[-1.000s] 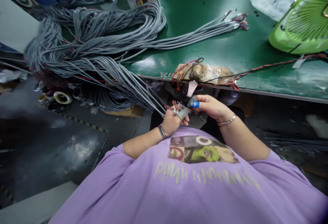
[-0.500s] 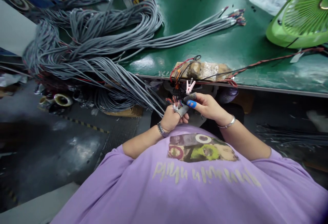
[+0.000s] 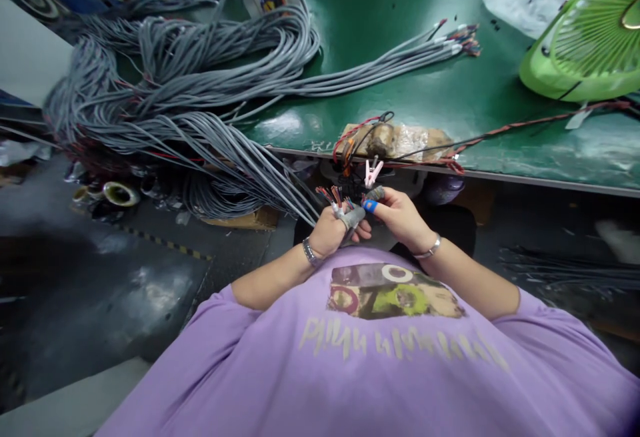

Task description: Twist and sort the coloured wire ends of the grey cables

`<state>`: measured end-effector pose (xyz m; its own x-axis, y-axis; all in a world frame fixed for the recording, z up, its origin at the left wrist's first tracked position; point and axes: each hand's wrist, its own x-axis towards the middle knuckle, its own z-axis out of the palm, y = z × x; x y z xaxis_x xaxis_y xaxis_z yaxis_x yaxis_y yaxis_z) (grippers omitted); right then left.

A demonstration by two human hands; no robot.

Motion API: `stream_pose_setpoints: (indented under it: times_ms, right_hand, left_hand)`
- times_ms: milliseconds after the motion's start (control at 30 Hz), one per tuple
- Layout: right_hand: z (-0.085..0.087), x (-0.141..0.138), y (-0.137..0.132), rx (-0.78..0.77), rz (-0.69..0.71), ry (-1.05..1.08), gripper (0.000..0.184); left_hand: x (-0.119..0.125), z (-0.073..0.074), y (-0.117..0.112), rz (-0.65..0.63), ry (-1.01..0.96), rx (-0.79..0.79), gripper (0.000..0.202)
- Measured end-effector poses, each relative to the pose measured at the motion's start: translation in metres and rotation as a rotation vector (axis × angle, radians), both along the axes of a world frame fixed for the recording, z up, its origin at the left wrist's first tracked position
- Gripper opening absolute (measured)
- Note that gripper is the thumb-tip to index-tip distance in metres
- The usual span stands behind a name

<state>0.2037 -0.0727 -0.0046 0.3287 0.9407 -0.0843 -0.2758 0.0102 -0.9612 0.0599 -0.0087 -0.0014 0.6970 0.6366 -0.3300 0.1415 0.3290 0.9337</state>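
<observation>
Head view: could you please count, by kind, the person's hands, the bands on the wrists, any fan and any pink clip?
Hands: 2, the left hand and the right hand
Wristbands: 2, the left band and the right band
Green fan: 1
Pink clip: 1
Total: 6

Ref = pink clothespin (image 3: 373,173): grey cables (image 3: 225,83) wall off its left, spilling over the bench edge, and left hand (image 3: 334,231) and right hand (image 3: 400,219) nearly meet just in front, little room between. Cardboard pad (image 3: 439,144) with loose wires blocks right behind it. Open lane is bare green bench (image 3: 425,103) behind-right, bounded by stripped cable ends (image 3: 466,41) farther back, green fan (image 3: 580,50) farther right, red-black cord (image 3: 525,126) crossing low.
</observation>
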Motion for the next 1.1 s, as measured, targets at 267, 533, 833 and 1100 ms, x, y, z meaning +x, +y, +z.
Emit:
stream_pose_setpoints:
  times_ms: [267,533,833,1100]
  right_hand:
    - [0.004,-0.008,0.016,-0.033,0.045,0.087,0.035]
    - [-0.006,-0.005,0.023,-0.027,0.031,0.084,0.035]
    - [0.011,-0.012,0.018,-0.009,0.195,0.143,0.035]
    - [0.011,-0.02,0.014,-0.029,0.045,0.145,0.036]
  left_hand:
    - [-0.001,0.002,-0.004,0.191,-0.039,-0.015,0.047]
    - [0.004,0.006,-0.004,0.318,-0.06,-0.036,0.05]
    - [-0.002,-0.006,-0.005,0.245,-0.046,-0.003,0.047]
    - [0.001,-0.004,-0.006,0.312,-0.049,-0.003,0.045]
